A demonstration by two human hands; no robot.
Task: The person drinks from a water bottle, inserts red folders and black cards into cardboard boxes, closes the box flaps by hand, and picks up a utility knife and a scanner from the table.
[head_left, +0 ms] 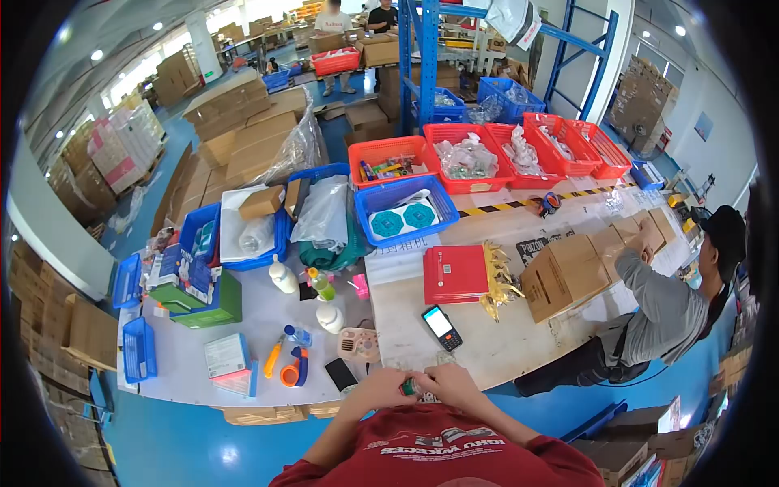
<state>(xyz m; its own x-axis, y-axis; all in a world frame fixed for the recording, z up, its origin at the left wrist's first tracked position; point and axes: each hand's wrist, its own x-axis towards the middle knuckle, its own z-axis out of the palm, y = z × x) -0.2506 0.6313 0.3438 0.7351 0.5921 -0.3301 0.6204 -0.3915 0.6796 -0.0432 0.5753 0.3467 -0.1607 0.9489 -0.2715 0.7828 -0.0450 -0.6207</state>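
Note:
My left hand (383,390) and my right hand (451,383) meet at the table's front edge, close to my body. Between them is a small dark green object (407,388), mostly covered by my fingers, so its kind is unclear. My left fingers are curled around it. The right fingers are also closed, touching or close to it, and what they grip is hidden. Just beyond the hands lies a handheld scanner (441,326) with a lit screen. A black phone (341,375) and a beige device with round knobs (358,345) lie to the left.
Red packages (456,274) with gold trim lie ahead, beside cardboard boxes (565,276) that a co-worker (665,292) handles at right. Bottles (283,276), an orange tape dispenser (294,369) and a green box (213,304) stand left. Red baskets (393,154) and a blue basket (406,213) line the back.

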